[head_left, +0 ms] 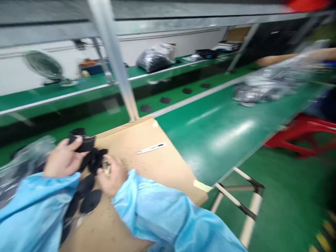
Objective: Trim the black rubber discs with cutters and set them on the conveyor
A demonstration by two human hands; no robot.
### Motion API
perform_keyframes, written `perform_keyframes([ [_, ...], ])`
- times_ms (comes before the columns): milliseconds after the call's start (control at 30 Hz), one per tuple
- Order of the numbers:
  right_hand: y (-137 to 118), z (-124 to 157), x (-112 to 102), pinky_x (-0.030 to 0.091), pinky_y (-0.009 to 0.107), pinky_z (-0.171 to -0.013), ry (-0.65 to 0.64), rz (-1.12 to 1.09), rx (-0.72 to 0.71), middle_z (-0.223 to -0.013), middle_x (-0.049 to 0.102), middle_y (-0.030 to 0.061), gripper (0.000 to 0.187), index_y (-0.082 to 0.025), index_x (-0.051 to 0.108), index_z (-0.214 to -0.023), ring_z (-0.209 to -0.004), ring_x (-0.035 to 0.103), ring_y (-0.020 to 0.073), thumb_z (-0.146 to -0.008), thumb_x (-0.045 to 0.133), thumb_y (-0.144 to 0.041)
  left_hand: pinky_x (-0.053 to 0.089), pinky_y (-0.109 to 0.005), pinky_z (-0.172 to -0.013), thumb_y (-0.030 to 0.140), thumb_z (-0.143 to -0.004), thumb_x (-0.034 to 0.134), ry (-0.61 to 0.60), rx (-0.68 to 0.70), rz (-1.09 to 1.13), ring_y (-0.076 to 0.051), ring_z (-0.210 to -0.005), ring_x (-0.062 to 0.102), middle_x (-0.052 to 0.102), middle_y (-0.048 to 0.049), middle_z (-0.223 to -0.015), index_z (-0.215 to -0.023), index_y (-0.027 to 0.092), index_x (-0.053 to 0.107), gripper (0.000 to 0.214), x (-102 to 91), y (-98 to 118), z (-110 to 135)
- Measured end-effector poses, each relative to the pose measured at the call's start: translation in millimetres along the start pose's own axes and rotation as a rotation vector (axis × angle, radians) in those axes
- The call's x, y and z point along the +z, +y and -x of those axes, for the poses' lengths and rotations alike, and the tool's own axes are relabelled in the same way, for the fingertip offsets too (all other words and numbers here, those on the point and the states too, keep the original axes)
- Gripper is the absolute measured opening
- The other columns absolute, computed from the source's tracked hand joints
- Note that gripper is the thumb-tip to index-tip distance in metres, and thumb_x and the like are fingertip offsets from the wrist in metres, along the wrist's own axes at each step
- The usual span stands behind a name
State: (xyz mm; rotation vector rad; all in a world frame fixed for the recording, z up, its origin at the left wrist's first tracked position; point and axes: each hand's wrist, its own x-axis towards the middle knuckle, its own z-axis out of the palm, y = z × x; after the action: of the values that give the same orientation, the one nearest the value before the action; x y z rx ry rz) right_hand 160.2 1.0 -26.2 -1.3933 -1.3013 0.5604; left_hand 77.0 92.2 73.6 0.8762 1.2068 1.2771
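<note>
My left hand (64,157) is closed on a thin black piece (88,144), with the thumb lying over it. Close beside it, my right hand (112,175) has curled fingers at a bunch of black pieces (96,159). Something small shows between those fingers, too blurred to name. Below the hands, several round black discs (90,201) overlap on a cardboard sheet (168,171). A slim white tool with a dark tip (151,148) lies on the cardboard, to the right of both hands.
A clear plastic bag (28,161) lies left of my hands. Behind the metal post (115,52), several black discs sit on a green belt (175,91). Another person's arm (278,58) reaches toward plastic bags (262,87). A red stool (301,134) stands at right.
</note>
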Motion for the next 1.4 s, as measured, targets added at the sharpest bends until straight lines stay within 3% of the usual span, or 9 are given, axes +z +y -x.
perform_keyframes([
  [67, 5, -3, -2, 0.048, 0.037, -0.091, 0.003, -0.050, -0.098, -0.115, 0.060, 0.0104, 0.052, -0.018, 0.045, -0.130, -0.106, 0.057, 0.0230, -0.081, 0.055, -0.033, 0.055, -0.028, -0.066, 0.004, -0.082, 0.052, -0.043, -0.041, 0.086, -0.016, -0.086, 0.062, 0.064, -0.0011, -0.088, -0.087, 0.013, 0.056, 0.011, -36.5, -10, 18],
  [133, 9, -8, -5, 0.046, 0.037, -0.095, -0.001, -0.069, -0.204, -0.120, 0.058, 0.0124, 0.050, -0.016, 0.042, -0.133, -0.110, 0.055, 0.0223, -0.086, 0.051, -0.032, 0.055, -0.026, -0.063, 0.008, -0.078, 0.060, -0.091, -0.115, 0.179, -0.015, -0.080, 0.063, 0.065, -0.0033, -0.087, -0.090, 0.013, 0.057, 0.014, -59.3, -30, 34],
  [267, 9, -14, -10, 0.044, 0.039, -0.097, -0.096, 0.058, -0.391, -0.120, 0.058, 0.0128, 0.046, -0.015, 0.044, -0.131, -0.111, 0.053, 0.0231, -0.088, 0.049, -0.029, 0.054, -0.024, -0.062, 0.014, -0.073, 0.068, -0.085, -0.157, 0.387, -0.014, -0.076, 0.063, 0.066, -0.0038, -0.087, -0.095, 0.016, 0.059, 0.023, -78.6, -66, 49],
  [467, 9, -18, -19, 0.048, 0.040, -0.088, -0.205, 0.285, -0.495, -0.109, 0.063, 0.0117, 0.040, -0.016, 0.050, -0.125, -0.099, 0.058, 0.0245, -0.087, 0.049, -0.029, 0.053, -0.031, -0.072, 0.022, -0.068, 0.074, -0.122, -0.151, 0.518, -0.015, -0.077, 0.061, 0.064, -0.0037, -0.086, -0.089, 0.015, 0.060, 0.026, -85.7, -75, 47],
  [633, 9, -19, -21, 0.049, 0.037, -0.083, -0.207, 0.356, -0.545, -0.099, 0.066, 0.0100, 0.034, -0.016, 0.056, -0.117, -0.089, 0.061, 0.0228, -0.086, 0.050, -0.028, 0.047, -0.023, -0.060, 0.022, -0.064, 0.078, -0.188, -0.199, 0.483, -0.011, -0.066, 0.056, 0.059, -0.0016, -0.077, -0.094, 0.016, 0.058, 0.036, -89.1, -77, 50],
  [833, 9, -17, -21, 0.049, 0.035, -0.079, -0.211, 0.370, -0.595, -0.093, 0.066, 0.0090, 0.033, -0.015, 0.057, -0.116, -0.084, 0.061, 0.0218, -0.086, 0.051, -0.028, 0.038, -0.018, -0.049, 0.032, -0.071, 0.073, -0.282, -0.165, 0.378, -0.007, -0.056, 0.049, 0.057, -0.0019, -0.075, -0.104, 0.018, 0.054, 0.041, -89.9, -81, 52],
  [1133, 9, -16, -21, 0.048, 0.033, -0.077, -0.249, 0.410, -0.635, -0.087, 0.065, 0.0082, 0.034, -0.016, 0.057, -0.117, -0.079, 0.059, 0.0203, -0.086, 0.049, -0.027, 0.039, -0.019, -0.050, 0.030, -0.070, 0.073, -0.269, -0.144, 0.384, -0.007, -0.057, 0.049, 0.055, -0.0009, -0.078, -0.105, 0.020, 0.055, 0.041, -89.2, -80, 52],
  [1400, 10, -18, -24, 0.045, 0.032, -0.075, -0.295, 0.503, -0.621, -0.079, 0.063, 0.0057, 0.035, -0.017, 0.059, -0.113, -0.075, 0.057, 0.0203, -0.080, 0.047, -0.014, 0.041, -0.019, -0.054, 0.029, -0.069, 0.074, -0.216, -0.060, 0.361, -0.009, -0.067, 0.051, 0.056, -0.0019, -0.083, -0.108, 0.018, 0.057, 0.044, -89.6, -84, 50],
])
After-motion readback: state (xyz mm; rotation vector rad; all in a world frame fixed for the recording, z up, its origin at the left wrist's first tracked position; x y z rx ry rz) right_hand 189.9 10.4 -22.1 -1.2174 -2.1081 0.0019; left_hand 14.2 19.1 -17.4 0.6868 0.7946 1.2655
